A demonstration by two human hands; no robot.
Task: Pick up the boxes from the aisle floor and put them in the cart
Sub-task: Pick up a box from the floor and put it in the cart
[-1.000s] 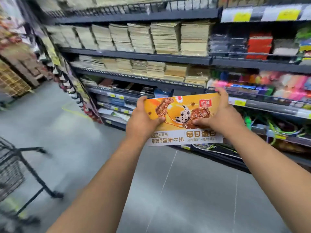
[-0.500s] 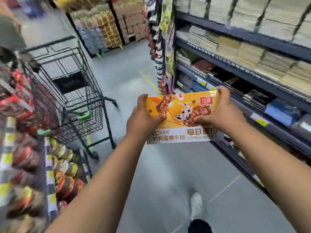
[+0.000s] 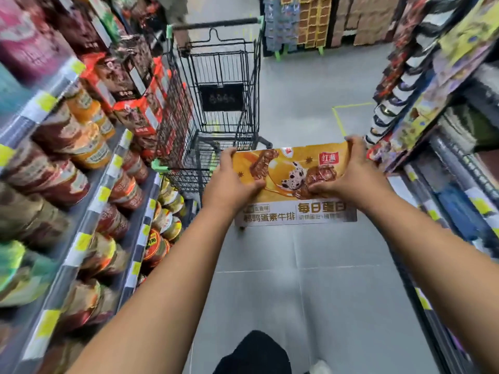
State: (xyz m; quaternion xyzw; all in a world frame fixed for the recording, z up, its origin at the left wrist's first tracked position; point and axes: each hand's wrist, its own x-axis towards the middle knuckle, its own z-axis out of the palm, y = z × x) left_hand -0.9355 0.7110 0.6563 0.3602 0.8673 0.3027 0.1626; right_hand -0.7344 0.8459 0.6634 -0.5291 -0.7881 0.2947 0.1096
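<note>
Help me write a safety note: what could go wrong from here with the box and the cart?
1. The left hand and right hand grip the box only at its ends, seemingly short of the cart and over bare floor; a slip would likely drop it there.
2. The cart stands close against the red packs on the left shelf; a nudge from the long box on its near rim might push it into them.

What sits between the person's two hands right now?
The orange box, seen in the head view: the left hand grips its left end, the right hand its right end.
</note>
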